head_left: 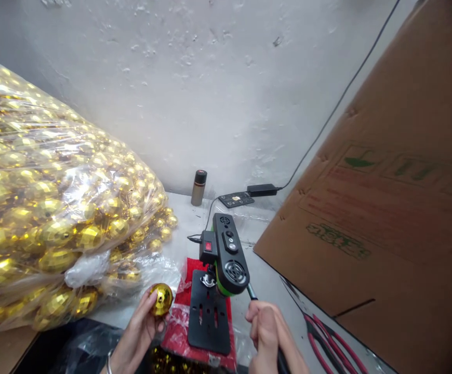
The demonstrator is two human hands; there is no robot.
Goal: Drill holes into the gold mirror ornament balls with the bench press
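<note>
One gold ball [161, 299], faceted like a mirror ball, sits in the left hand [140, 327] at 7 o'clock in the view. The thumb and fingertips are curled half closed round its lower side, and the ball is just beside the red cloth [182, 291].

The right hand [267, 330], at 5 o'clock, is a tight fist wrapped round the one dark lever [251, 291] that slopes down out of the single black-and-green machine [228, 254]. The machine stands mid-view on one black slotted base plate [209, 319], which lies on the red cloth. One red switch [208, 246] shows on its side.

At 9 o'clock from the machine bulges one clear plastic bag [35, 171], stuffed with gold balls far too many to count. At 12 o'clock from the machine, by the wall, are one small bottle [199, 187], one flat black panel [236, 199] and one black power adapter [262, 190]. At 3 o'clock leans one cardboard carton [385, 218].
</note>
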